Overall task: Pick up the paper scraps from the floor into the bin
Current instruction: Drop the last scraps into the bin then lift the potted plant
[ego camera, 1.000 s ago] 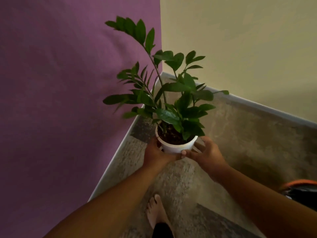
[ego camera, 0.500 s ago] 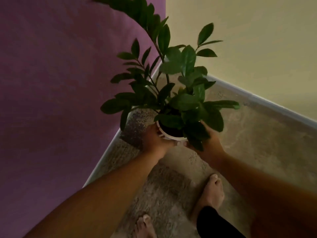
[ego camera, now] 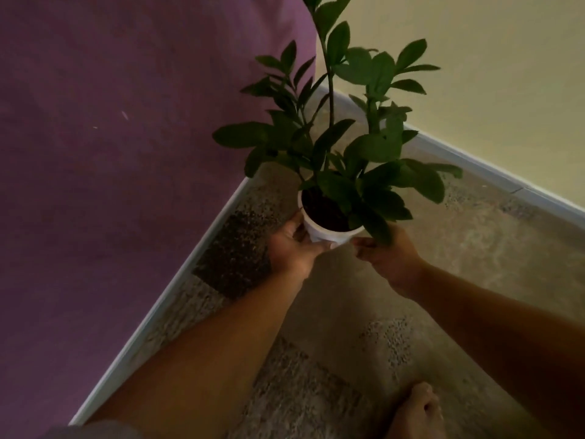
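Gripping white plant pot [ego camera: 320, 233]: left hand [ego camera: 292, 250] and right hand [ego camera: 391, 258] are curling round its sides. No scraps or bin are showing; pickup is looking unstarted.

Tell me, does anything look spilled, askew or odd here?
No spill shows. Oddly for scrap pickup, the left hand and right hand grip a white round pot holding a green leafy plant; no paper scraps or bin in view.
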`<state>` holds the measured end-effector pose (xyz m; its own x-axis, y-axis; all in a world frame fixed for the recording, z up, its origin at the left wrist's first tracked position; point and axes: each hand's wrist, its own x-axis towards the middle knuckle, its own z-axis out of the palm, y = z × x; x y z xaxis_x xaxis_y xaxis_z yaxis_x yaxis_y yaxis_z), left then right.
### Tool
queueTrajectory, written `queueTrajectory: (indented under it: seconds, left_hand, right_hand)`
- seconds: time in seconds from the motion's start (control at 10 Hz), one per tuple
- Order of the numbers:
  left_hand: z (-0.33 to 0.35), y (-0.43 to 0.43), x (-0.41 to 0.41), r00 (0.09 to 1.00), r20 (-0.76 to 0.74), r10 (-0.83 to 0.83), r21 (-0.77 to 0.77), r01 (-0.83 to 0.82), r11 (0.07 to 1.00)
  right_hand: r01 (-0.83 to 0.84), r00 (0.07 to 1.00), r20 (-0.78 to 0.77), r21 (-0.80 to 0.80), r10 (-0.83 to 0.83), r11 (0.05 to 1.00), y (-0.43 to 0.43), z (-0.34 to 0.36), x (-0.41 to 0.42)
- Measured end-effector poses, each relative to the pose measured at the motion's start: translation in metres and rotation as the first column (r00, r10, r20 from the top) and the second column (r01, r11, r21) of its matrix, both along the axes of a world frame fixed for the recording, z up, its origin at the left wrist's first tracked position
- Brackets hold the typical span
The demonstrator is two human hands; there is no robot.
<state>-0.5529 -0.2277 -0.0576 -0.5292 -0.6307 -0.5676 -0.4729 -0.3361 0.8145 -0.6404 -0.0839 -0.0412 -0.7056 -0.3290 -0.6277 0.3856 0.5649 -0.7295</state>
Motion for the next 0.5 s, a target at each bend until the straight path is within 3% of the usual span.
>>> queueTrajectory:
  seconds: [0.1,0.3,0.4,0.5]
  left_hand:
    - [-0.019,-0.002,-0.014,0.999,-0.037,-0.011,0.020,0.012,1.000]
    - [-0.047,0.003,-0.022,0.998,-0.058,0.019,0.083,-0.014,0.996]
    - [-0.058,0.004,-0.015,0.999,-0.040,0.020,0.082,-0.017,0.997]
    - [-0.057,0.006,-0.011,1.000,-0.003,-0.004,-0.045,0.004,0.999]
  right_hand:
    - [-0.059,0.996,-0.062,0.007,0.060,0.998,-0.001,-0.010,-0.010]
    - [-0.031,0.998,-0.051,-0.046,0.029,0.998,0.001,-0.027,-0.011]
    - [0.013,1.000,0.029,-0.031,-0.012,0.999,0.004,-0.037,-0.006]
    - [0.088,0.983,0.170,-0.081,-0.074,0.993,0.005,-0.039,-0.001]
